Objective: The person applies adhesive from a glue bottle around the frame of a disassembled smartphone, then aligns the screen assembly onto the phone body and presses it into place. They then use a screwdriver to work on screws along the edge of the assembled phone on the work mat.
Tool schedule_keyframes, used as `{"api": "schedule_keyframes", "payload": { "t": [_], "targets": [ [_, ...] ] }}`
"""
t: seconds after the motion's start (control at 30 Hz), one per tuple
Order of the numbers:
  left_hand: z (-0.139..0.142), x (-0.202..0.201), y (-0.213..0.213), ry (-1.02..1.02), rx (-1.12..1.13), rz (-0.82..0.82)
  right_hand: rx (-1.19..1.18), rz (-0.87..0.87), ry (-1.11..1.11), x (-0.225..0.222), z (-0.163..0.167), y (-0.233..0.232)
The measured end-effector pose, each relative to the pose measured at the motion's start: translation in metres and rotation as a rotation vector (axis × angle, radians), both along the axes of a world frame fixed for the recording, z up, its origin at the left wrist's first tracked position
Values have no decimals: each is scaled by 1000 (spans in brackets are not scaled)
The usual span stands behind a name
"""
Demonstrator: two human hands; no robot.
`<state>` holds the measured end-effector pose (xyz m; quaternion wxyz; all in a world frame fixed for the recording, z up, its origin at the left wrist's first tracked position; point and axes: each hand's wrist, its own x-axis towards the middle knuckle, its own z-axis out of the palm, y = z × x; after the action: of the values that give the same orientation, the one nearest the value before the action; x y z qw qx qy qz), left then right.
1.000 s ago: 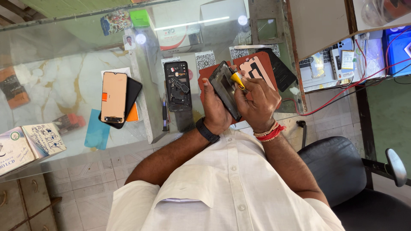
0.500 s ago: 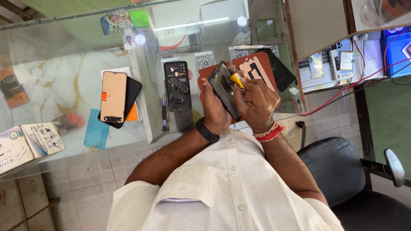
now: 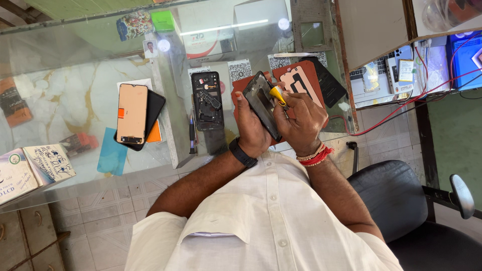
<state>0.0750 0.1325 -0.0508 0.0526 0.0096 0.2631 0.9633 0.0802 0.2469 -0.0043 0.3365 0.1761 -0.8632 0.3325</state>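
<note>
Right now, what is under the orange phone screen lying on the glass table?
Under the orange phone screen lies a black phone, sticking out on one side, with an orange slip below. White paper peeks out above. The screen covers the rest.

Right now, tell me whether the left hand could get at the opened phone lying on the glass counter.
Probably yes, once freed: the left hand grips the phone frame, but the opened phone lies just beside it with nothing between.
</note>
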Motion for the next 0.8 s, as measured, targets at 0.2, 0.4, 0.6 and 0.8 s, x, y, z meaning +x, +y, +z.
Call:
{"api": "schedule_keyframes", "payload": {
  "t": [0.2, 0.4, 0.6, 0.8],
  "targets": [
    [2, 0, 0, -49, 43, -30, 10, -8, 15, 0, 1, 0],
    [0, 0, 0, -15, 29, 14, -6, 2, 7, 1, 1, -1],
    [2, 0, 0, -22, 40, -5, 7, -16, 16, 2, 0, 0],
    [4, 1, -1, -30, 24, 2, 1, -7, 18, 1, 0, 0]
  ]
}}
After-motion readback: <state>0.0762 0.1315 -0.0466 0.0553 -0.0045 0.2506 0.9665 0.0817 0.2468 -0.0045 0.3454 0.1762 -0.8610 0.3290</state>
